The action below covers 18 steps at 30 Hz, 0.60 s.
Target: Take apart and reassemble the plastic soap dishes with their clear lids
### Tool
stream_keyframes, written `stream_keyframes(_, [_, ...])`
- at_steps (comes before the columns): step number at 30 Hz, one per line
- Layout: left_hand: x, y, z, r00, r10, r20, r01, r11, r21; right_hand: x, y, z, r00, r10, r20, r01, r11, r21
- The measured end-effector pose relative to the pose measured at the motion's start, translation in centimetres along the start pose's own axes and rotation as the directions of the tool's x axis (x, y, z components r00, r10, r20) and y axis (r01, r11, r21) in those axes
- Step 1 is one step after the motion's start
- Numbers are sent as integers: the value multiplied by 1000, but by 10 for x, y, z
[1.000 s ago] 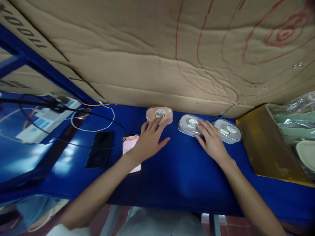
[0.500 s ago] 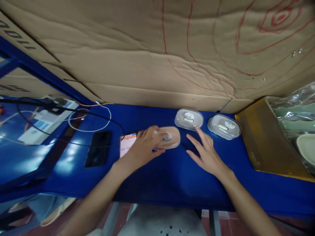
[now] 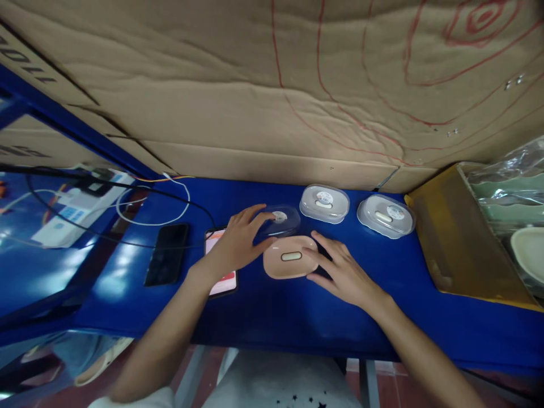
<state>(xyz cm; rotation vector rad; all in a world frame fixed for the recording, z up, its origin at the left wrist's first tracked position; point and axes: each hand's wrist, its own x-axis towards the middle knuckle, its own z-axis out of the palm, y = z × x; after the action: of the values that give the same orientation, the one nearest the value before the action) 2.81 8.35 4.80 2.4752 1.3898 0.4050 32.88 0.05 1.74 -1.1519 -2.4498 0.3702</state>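
Black print, a slanting run of ones and zeros (image 3: 29, 67) cut off by the frame's edge, marks the cardboard strip (image 3: 70, 88) at upper left; lettering (image 3: 25, 152) on the cardboard panel (image 3: 59, 140) below is too partial to read. Round white labels sit on the clear lid (image 3: 281, 226) at center and on two lidded dishes, one right of center (image 3: 335, 210), one farther right (image 3: 387, 228), their print too small to decipher. A phone screen (image 3: 224, 284), left of center, is illegible.
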Motion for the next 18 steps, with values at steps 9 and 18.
stream_keyframes(9, [12, -9, 5, 993, -3, 121, -4, 998, 57, 2, 3, 8, 998, -56, 25, 57, 998, -36])
stream_keyframes(18, [-48, 41, 15, 969, 217, 121, -216, 976, -22, -1, 0, 2, 998, -47, 46, 48, 999, -24])
